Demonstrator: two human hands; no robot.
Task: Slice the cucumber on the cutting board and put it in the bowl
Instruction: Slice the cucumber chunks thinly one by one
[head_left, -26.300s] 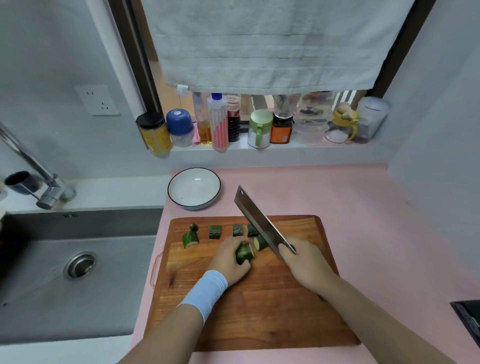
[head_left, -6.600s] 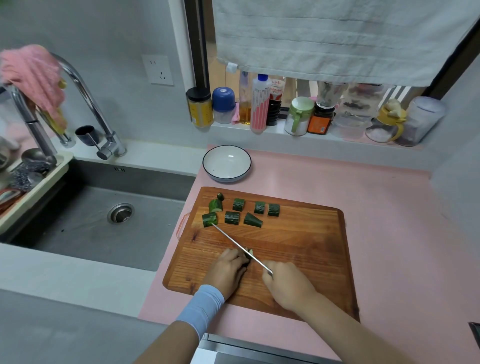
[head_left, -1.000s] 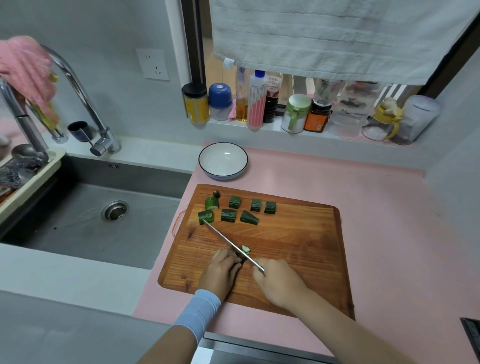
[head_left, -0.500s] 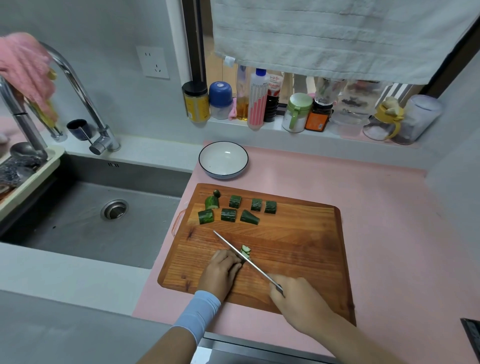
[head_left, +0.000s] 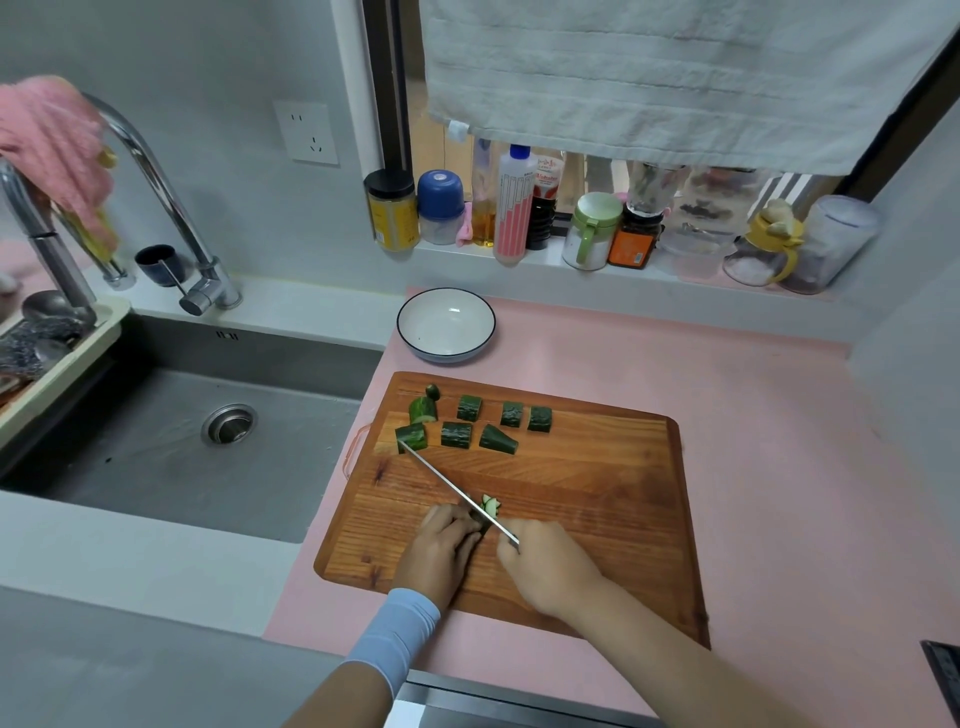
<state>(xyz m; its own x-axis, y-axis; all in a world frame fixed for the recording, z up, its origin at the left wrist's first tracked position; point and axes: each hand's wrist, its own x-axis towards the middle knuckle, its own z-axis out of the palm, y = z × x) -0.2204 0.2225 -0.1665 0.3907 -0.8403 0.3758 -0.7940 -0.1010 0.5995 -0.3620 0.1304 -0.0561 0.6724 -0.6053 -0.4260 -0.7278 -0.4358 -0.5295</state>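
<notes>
cucumber piece (head_left: 480, 521) half-hidden behind fingers (head_left: 460, 526)

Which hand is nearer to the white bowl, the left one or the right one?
Left. The left hand lies on the cutting board almost straight below the bowl; the right hand, gripping the knife, sits lower and further right.

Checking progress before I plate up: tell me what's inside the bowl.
Nothing: the bowl shows only bare white interior. All cucumber chunks sit on the cutting board. No part of the bowl's inside is covered.
</notes>
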